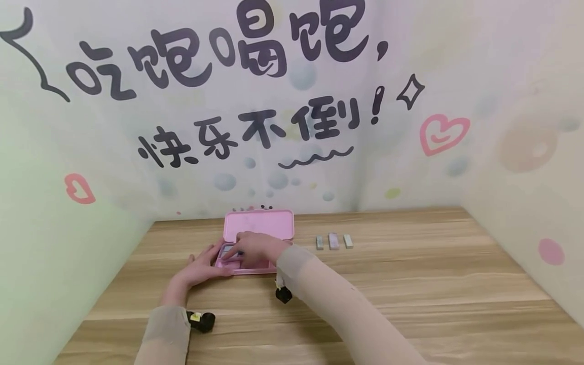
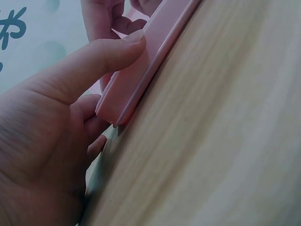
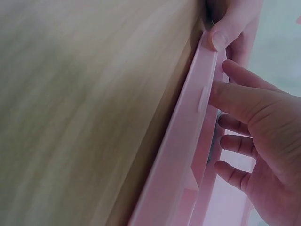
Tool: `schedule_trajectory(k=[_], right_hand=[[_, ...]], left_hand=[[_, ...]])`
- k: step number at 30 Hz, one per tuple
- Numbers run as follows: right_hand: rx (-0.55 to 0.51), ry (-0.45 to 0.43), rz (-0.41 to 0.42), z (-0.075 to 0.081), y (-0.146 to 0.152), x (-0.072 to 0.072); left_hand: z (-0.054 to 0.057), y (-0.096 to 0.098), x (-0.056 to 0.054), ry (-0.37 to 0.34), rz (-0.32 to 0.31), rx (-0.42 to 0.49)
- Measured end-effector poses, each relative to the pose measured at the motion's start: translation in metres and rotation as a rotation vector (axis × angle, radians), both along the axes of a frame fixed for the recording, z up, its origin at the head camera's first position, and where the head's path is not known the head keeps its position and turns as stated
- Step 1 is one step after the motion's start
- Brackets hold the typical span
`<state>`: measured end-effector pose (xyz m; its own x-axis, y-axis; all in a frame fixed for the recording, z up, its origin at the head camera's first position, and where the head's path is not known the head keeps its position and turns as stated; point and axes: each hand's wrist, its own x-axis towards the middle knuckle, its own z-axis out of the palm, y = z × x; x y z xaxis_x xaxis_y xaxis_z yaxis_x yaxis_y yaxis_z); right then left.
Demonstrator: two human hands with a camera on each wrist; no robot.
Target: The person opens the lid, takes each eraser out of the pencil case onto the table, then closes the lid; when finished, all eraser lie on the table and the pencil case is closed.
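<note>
Nearest, at the lower edge, two pale sleeves (image 1: pixel 347 299) are seen, a small black wrist device (image 1: pixel 203 322) being worn beside the left cuff and another under the right. The table (image 1: pixel 410 294) is wood-grained, its streaks run mostly crosswise. Beyond the cuffs, the pink box (image 1: pixel 251 271) is found on the table, left of the middle, with its long side turned toward the person. Its left end is gripped by the left hand (image 1: pixel 198 271): the thumb is pressed to the front wall, and the fingers are laid around the left end, partly hidden there. The right hand (image 1: pixel 260 248) is held over the box, reaching leftward into it; its fingers are loosely bent and parted, and nothing is seen to be held, though the thumb tip is hidden by the front rim in the right wrist view. Inside, partitions are noted, and a grey-blue patch (image 1: pixel 233 249) is glimpsed by the right fingers, too covered to be identified. Behind, the pink lid (image 1: pixel 260 224) is raised along the rear edge. Well to the right, three small blocks are set apart in a row: grey (image 1: pixel 319 243), lilac (image 1: pixel 333 241) and whitish (image 1: pixel 348 241). Farthest, the wall (image 1: pixel 388 167) is marked with dark lettering (image 1: pixel 263 126), pink hearts and pale dots.
</note>
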<state>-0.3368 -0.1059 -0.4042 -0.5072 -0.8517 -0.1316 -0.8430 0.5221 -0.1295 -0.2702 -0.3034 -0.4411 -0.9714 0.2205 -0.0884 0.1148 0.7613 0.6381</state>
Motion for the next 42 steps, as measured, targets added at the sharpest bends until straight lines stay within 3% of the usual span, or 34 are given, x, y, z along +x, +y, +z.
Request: schedule_trajectory(k=[21, 42], right_hand=[[0.079, 0.164, 0.102, -0.0009, 0.0018, -0.0011], [0.017, 0.099, 0.062, 0.0048, 0.0027, -0.0021]], left_hand=[[0.0010, 0.0029, 0.0005, -0.018, 0.005, 0.025], [0.0011, 0.0018, 0.0009, -0.019, 0.006, 0.043]])
